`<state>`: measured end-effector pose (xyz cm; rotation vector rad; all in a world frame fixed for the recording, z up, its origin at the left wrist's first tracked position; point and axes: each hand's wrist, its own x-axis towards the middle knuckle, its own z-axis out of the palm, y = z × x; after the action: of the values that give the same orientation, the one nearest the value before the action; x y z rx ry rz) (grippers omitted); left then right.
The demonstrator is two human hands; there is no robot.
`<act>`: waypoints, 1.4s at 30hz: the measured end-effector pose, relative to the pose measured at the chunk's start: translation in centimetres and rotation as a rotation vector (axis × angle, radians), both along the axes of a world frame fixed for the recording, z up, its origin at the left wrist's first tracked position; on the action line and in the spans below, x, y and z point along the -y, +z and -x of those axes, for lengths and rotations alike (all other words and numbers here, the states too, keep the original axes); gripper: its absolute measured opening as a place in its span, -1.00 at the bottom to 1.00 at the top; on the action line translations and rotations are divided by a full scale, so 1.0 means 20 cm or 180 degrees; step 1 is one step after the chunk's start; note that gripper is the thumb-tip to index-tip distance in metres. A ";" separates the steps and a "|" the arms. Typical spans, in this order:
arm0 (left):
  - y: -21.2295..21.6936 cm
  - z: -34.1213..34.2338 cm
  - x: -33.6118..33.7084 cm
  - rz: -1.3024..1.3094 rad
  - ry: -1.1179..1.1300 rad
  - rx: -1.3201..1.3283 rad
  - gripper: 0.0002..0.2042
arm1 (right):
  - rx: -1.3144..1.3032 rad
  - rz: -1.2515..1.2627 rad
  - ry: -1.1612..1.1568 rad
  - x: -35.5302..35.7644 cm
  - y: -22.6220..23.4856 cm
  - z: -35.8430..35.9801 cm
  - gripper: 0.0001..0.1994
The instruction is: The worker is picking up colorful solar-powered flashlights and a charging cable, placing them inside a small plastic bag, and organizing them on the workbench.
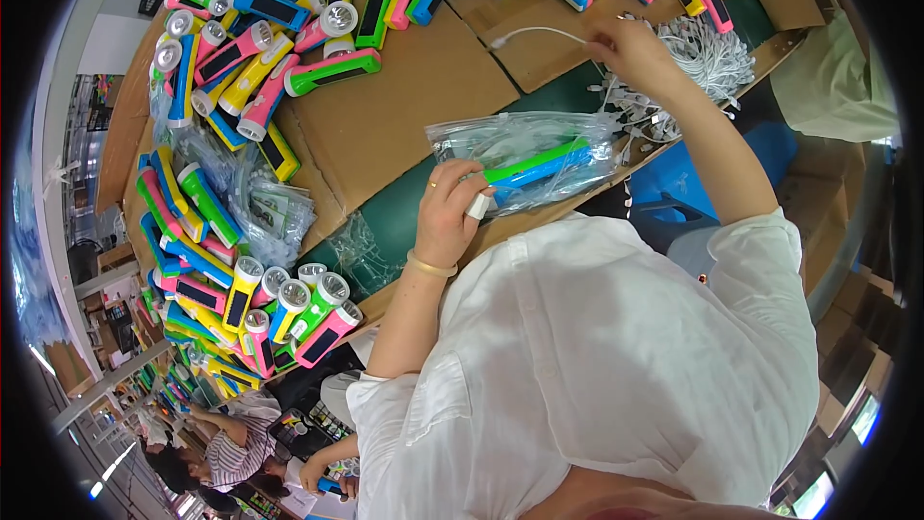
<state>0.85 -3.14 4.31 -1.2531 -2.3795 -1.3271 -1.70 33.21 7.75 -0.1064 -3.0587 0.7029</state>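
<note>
A green and blue flashlight (pixel 539 169) lies at the table's near edge, partly covered by a clear plastic zip bag (pixel 510 130); how far inside it sits I cannot tell. My left hand (pixel 450 200) grips the flashlight at its white head end, fingers curled over it. Off to the right, my right hand (pixel 626 50) pinches one end of a short white cable (pixel 541 30). The cable's free end arcs leftward over the cardboard. Right beside that hand is a tangled heap of white cables (pixel 707 60).
Many coloured flashlights (pixel 252 77) lie piled along the far side and left. More stand in a cluster (pixel 293 297) at the near left. Clear bags with paper slips (pixel 274 207) lie between them. Flattened cardboard (pixel 385 116) covers the green tabletop. Another person (pixel 231 448) sits at lower left.
</note>
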 end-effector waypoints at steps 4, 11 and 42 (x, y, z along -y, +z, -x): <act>-0.02 -0.01 0.03 -0.0069 0.0168 0.0132 -0.85 | -0.0193 0.2081 0.0184 0.03 0.34 -0.10 -0.83; -0.04 -0.01 0.02 -0.0125 0.0232 0.0266 -0.85 | -0.0370 0.4134 0.0518 0.14 0.45 -0.22 -0.78; 0.00 -0.12 0.05 -0.0784 0.1171 0.1527 -0.90 | 0.0909 0.1485 0.1991 0.69 0.02 -0.08 -0.84</act>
<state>3.27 -4.09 4.40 -0.4340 -2.4591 -1.8691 -0.12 19.33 8.07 0.8522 -3.1024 1.5355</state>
